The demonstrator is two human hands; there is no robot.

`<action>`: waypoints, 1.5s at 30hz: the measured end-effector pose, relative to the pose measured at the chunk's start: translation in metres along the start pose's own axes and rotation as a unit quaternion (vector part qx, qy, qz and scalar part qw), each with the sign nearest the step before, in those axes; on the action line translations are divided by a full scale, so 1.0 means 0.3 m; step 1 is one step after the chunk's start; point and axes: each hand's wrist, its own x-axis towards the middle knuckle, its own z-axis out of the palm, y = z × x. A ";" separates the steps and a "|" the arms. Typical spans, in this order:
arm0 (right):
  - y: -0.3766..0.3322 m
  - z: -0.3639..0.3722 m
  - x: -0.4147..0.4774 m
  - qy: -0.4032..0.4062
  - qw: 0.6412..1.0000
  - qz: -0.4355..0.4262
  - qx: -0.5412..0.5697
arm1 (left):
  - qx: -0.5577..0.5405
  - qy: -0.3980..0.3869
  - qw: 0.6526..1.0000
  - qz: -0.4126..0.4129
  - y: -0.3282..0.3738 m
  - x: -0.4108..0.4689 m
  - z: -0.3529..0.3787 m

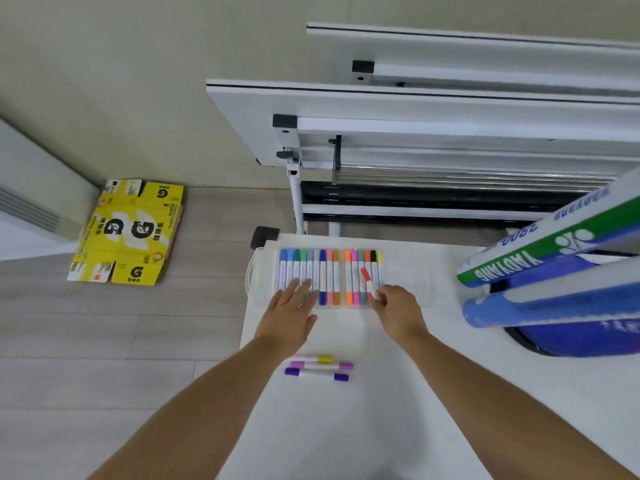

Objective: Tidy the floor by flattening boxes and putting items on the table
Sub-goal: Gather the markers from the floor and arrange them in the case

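Observation:
A clear marker case [405, 278] lies on the white table [381, 427], filled with several coloured markers in a row. My left hand [289, 313] rests flat on the case's left end, fingers straight over the markers. My right hand [398, 308] pinches a red-capped marker [367, 277], tilted over the right group of markers. Three loose markers, yellow [317, 359], pink-purple [322, 365] and dark purple [317, 374], lie on the table nearer to me. A flattened yellow cardboard box [130, 233] lies on the wooden floor at the left by the wall.
Shuttlecock tubes, one green and white [554, 244] and one blue [554, 310], stick out of a blue bag [588, 341] at the table's right. Folded white tables [450, 109] lean behind. A white heater [31, 202] stands at the left wall.

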 end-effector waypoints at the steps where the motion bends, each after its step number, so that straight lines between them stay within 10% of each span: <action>1: 0.021 -0.017 0.021 0.013 0.999 0.031 0.025 | 0.007 -0.015 1.000 -0.008 0.025 0.026 -0.004; 29: 0.103 -0.055 0.266 -0.020 0.987 0.158 -0.030 | -0.002 -0.080 0.997 -0.020 0.076 0.114 0.009; 33: 0.077 -0.028 0.155 0.053 0.995 0.004 -0.079 | 0.012 -0.035 0.999 0.010 0.056 0.027 0.007; 38: -0.014 0.084 -0.052 -0.046 0.969 -0.216 -0.115 | 0.029 -0.021 0.999 0.016 -0.009 -0.155 0.066; 45: -0.144 0.253 -0.161 -0.122 0.919 -0.300 -0.225 | 0.032 0.049 0.998 -0.038 -0.098 -0.289 0.125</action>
